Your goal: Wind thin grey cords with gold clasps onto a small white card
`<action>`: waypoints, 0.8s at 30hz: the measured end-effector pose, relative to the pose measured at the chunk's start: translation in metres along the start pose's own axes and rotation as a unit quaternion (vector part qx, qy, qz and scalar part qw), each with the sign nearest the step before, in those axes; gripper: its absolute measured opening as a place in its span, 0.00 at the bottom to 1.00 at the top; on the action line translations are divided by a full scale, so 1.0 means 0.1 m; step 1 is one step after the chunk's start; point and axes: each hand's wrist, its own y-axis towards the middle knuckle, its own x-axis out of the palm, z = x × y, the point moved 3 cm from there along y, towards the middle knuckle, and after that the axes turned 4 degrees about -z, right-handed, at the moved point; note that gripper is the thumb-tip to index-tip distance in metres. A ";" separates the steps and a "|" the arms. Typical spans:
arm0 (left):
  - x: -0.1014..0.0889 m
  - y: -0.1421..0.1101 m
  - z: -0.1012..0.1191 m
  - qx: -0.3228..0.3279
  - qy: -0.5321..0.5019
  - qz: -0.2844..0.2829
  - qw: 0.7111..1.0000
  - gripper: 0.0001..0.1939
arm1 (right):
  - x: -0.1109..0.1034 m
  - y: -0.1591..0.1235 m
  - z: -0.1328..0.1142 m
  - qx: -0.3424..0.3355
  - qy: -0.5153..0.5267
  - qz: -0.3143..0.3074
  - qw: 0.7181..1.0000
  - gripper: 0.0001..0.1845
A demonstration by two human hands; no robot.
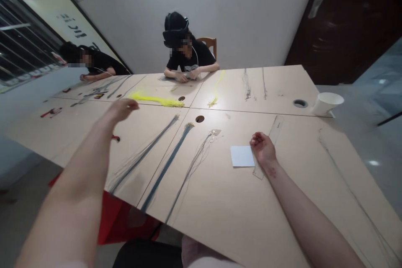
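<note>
My left hand [126,109] reaches out over the table, its fingers curled together beside the far-left end of a bundle of yellow wires [153,99]. Whether it touches those wires, or has anything between its fingertips, I cannot make out. My right hand [263,147] rests palm upward with its fingers curled in, and nothing shows in them. Beneath it lies a clear ruler [276,130], and a white paper square [242,156] is at its left. Between my hands lie a dark grey wire bundle [144,152], a teal bundle [168,163] and a thinner grey bundle [192,167], with gold-coloured tips.
Two people sit across the table, one at the far side [191,56] and one at the far left [100,65]. A white paper cup [328,104] stands near the right edge. Round cable holes [200,119] pierce the tabletop. Red-handled tools [52,112] lie at left.
</note>
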 end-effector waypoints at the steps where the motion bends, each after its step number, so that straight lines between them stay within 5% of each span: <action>1: 0.15 0.15 0.05 0.008 0.006 -0.016 1.000 0.17 | 0.00 0.01 0.00 0.001 -0.001 0.001 1.000 0.05; 6: 0.88 0.74 0.37 0.049 0.013 -0.066 0.997 0.12 | 0.02 0.03 0.03 0.003 -0.002 0.003 1.000 0.05; 10: 1.20 1.00 0.50 0.057 0.012 -0.075 0.996 0.07 | 0.03 0.05 0.04 0.005 -0.016 0.005 1.000 0.05; 17: 1.46 1.22 0.61 0.063 -0.017 -0.091 0.994 0.03 | 0.03 0.08 0.05 0.006 -0.036 0.005 0.999 0.06; 24: 1.50 1.27 0.67 0.068 -0.046 -0.093 0.992 0.04 | 0.04 0.07 0.05 0.005 -0.040 0.005 0.999 0.06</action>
